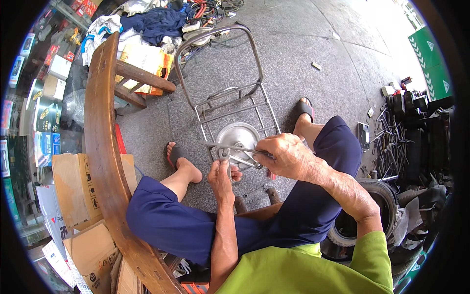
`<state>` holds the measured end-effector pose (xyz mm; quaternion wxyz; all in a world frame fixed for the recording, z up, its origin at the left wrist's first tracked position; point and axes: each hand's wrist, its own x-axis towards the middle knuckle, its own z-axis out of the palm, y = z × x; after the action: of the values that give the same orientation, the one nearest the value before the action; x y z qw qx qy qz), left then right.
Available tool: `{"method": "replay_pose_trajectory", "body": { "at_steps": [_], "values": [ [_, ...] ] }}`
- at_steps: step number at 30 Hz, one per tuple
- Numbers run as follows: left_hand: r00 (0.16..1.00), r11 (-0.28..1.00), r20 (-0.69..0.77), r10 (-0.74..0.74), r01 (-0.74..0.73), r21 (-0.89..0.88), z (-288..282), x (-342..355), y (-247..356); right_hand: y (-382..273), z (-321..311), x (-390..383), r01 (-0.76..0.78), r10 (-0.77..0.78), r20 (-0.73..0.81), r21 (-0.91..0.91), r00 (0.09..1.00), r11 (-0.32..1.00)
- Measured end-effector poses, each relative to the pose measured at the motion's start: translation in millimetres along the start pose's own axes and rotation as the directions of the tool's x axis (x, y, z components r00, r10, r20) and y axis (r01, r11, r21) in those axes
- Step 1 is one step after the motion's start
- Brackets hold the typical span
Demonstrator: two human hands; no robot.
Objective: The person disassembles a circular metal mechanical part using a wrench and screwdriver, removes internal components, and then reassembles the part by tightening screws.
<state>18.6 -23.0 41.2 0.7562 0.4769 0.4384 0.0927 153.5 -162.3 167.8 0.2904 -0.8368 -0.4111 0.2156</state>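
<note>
My left hand [223, 180] is closed round a small flat metal plate [223, 155] with a hole near its top, the thumb pressed on its face. In my right hand [288, 156] is a long thin metal tool [226, 146], looking like a file; it crosses over the plate's upper end, and I cannot tell whether they touch. Beyond both hands stands a metal trolley frame [235, 116] with a bent tube handle. A round silver metal disc [238, 135] lies on its lower bars, partly covered by the tool and my right hand.
A curved wooden bench [100, 122] runs along my left, beside cardboard boxes [76, 188] and a glass case of packaged goods. Clothes [152, 24] and cables lie at the back. To my right are a tyre [387, 196] and a heap of metal tools [391, 134].
</note>
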Motion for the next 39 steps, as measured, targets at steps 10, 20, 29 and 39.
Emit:
{"method": "replay_pose_trajectory", "body": {
  "at_steps": [10, 20, 29, 39],
  "values": [
    [0.995, 0.995, 0.005, 0.097, -0.097, 0.017, 4.4, -4.2, -2.2, -4.0, -8.9, 3.3, -0.083, 0.109, -0.164, 0.156, 0.981, 0.984],
    [0.997, 0.995, -0.010, 0.083, -0.083, -0.049, 0.2, -0.8, -7.0, -2.8, -1.7, 8.2, -0.121, 0.143, -0.138, 0.158, 0.980, 0.980],
    [0.964, 0.966, -0.068, 0.258, -0.257, 0.027, 5.9, -1.9, -15.1, 1.0, 0.6, 11.4, -0.125, 0.156, -0.297, 0.121, 0.942, 0.985],
    [0.979, 0.976, -0.064, 0.195, -0.201, -0.087, 6.1, 0.1, -16.6, -4.3, 6.0, 10.5, 0.068, -0.014, -0.328, 0.153, 0.944, 0.986]
  ]
}}
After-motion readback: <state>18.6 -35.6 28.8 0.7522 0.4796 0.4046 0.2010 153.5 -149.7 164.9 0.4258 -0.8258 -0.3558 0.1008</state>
